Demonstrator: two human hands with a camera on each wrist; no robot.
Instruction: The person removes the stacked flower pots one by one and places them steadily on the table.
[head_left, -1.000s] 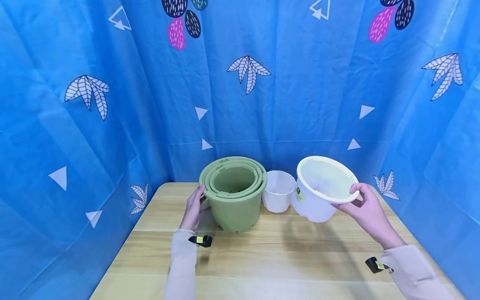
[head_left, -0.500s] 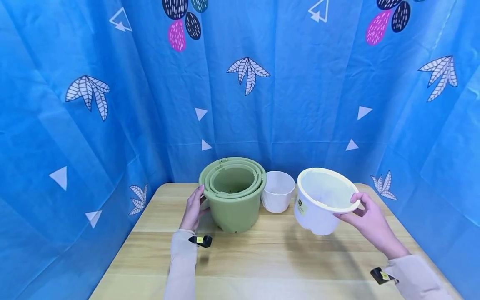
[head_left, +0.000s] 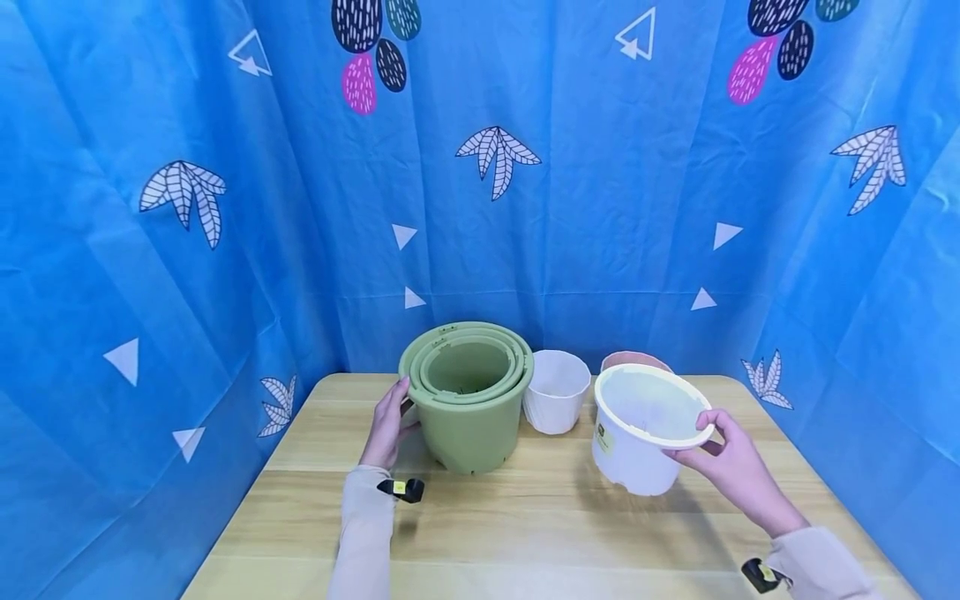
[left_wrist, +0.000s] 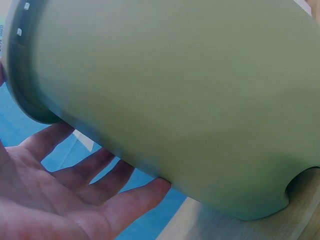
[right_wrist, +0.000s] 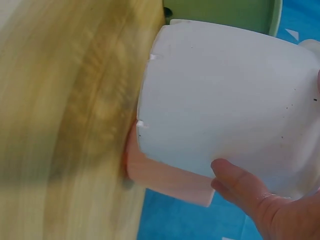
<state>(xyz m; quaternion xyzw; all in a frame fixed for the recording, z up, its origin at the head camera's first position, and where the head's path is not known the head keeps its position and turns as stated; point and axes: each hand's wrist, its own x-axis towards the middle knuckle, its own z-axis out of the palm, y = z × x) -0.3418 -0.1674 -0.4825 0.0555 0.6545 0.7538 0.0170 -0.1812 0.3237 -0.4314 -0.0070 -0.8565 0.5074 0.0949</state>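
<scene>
My left hand [head_left: 386, 425] is at the left side of a nested stack of green plastic flowerpots [head_left: 472, 433]. In the left wrist view, spread fingertips touch the outermost pot's wall [left_wrist: 165, 100], the upper one just under the rim, and a bit of thumb shows at the rim. My right hand [head_left: 731, 467] holds a large white flowerpot [head_left: 637, 462] by its right rim, thumb over the edge and fingers beneath. That pot tilts, with a yellowish label on its side. In the right wrist view, fingers [right_wrist: 237, 185] press on its white wall [right_wrist: 215, 100].
Between the green stack and the white pot stands a small white pot with a wavy rim [head_left: 555, 404]. A pink pot [head_left: 636, 360] is behind the large white one, mostly hidden. Everything is over a wooden table [head_left: 487, 533], enclosed by blue patterned curtains [head_left: 480, 242].
My right hand has lowered the large white flowerpot toward the table and nearer to me, bringing the pink pot's rim into sight behind it. My left hand stays at the green stack.
</scene>
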